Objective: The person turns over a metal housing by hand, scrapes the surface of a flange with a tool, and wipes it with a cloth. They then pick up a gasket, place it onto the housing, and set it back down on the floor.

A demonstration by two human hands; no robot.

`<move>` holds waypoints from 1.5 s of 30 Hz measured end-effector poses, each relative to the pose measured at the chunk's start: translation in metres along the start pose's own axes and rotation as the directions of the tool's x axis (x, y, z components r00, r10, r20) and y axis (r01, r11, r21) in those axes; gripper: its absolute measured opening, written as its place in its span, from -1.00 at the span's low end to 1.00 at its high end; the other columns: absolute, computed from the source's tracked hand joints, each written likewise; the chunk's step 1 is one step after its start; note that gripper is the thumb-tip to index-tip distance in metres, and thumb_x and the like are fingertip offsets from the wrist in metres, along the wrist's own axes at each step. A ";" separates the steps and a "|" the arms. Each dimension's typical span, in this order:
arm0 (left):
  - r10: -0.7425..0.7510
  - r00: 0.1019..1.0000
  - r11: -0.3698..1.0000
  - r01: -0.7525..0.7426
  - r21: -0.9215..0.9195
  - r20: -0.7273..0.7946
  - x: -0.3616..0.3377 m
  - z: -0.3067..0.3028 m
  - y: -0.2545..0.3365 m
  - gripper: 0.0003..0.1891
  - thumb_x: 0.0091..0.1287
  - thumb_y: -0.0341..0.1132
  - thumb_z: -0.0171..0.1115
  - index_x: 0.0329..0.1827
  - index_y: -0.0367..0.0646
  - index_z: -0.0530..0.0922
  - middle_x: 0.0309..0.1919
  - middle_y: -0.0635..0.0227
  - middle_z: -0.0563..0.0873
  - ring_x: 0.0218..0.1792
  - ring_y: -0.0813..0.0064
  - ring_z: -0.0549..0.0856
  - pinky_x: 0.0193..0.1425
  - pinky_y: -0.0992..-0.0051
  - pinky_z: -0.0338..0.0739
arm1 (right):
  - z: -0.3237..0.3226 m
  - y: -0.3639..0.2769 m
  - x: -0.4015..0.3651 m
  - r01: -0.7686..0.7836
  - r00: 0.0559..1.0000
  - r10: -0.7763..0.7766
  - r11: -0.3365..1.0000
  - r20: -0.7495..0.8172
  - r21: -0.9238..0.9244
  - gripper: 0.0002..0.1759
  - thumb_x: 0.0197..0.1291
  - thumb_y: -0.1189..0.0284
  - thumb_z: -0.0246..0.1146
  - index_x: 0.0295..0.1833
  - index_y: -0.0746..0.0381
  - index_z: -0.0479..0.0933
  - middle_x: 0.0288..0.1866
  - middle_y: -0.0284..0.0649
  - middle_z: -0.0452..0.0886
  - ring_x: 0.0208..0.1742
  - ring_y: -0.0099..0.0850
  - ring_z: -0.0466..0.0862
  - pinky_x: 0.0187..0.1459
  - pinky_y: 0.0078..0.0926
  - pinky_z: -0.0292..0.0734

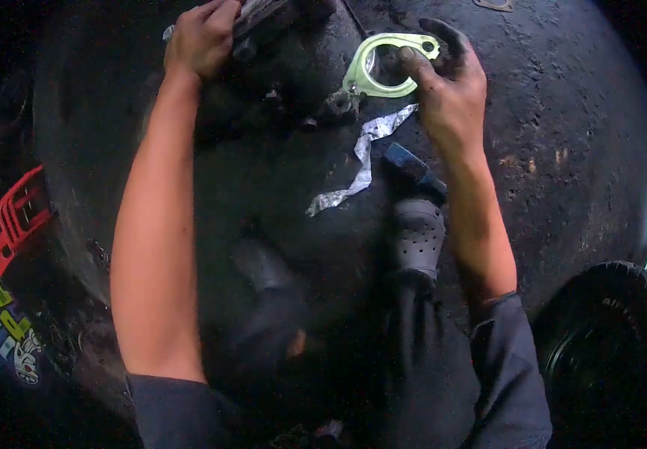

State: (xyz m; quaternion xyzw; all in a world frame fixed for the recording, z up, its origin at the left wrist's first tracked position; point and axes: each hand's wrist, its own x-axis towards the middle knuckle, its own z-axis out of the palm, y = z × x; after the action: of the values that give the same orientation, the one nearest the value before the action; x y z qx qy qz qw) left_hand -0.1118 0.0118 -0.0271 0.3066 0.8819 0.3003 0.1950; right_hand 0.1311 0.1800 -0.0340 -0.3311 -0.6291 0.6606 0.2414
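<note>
My right hand [447,82] pinches a pale green flange [357,71] between thumb and fingers. The flange is flat, with one large round opening and a bolt hole at its right end. Just below it, a crumpled silvery foil strip [365,153] runs down to the left, its upper end near my right wrist. At the top edge, my left hand [202,41] is closed beside a dark grey metal part [260,13]. What its fingers hold is partly cut off by the frame and cannot be made out.
Dark greasy mechanical parts [338,101] lie between my hands. A blue block [407,161] sits near my grey perforated clog [418,236]. A tyre [600,329] stands at lower right, a red plastic piece [16,217] at left. A thin gasket [494,4] lies at the top.
</note>
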 end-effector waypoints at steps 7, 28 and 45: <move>0.167 0.986 0.930 -0.154 0.334 -0.009 -0.015 0.000 0.037 -0.69 0.19 -0.23 -0.11 -0.39 -0.36 0.45 -0.39 -0.01 0.56 -0.33 0.12 0.54 -0.20 0.27 0.36 | -0.019 0.014 0.017 0.128 0.917 -0.135 0.991 0.375 0.044 -0.76 -0.02 0.71 0.21 -0.15 0.41 0.55 -0.25 -0.24 0.65 -0.20 -0.54 0.62 -0.09 -0.61 0.52; 0.152 0.987 0.981 -0.145 0.129 -0.050 -0.009 0.000 0.032 -0.67 0.20 -0.23 -0.04 -0.29 -0.37 0.55 -0.32 0.05 0.65 -0.29 0.17 0.64 -0.16 0.36 0.46 | 0.023 0.028 -0.003 0.394 0.797 -0.265 0.909 0.542 -0.135 -0.51 -0.29 0.67 0.23 -0.06 0.33 0.57 -0.19 -0.14 0.69 -0.18 -0.45 0.67 -0.10 -0.56 0.53; 0.076 0.997 0.971 -0.069 0.228 -0.020 -0.011 -0.006 0.030 -0.67 0.23 -0.24 -0.11 -0.30 -0.34 0.54 -0.40 0.11 0.64 -0.38 0.35 0.59 -0.22 0.45 0.43 | -0.003 0.001 -0.006 0.321 0.912 -0.275 0.941 0.305 -0.111 -0.86 -0.21 0.72 0.03 -0.43 0.36 0.41 -0.58 -0.31 0.42 -0.48 -0.62 0.39 -0.47 -0.63 0.32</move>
State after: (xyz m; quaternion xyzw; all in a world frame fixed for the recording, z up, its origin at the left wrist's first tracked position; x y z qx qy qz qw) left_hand -0.0940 0.0212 -0.0011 0.3545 0.9013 0.2089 0.1352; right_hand 0.1380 0.1774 -0.0342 -0.1506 -0.7508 0.6045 0.2194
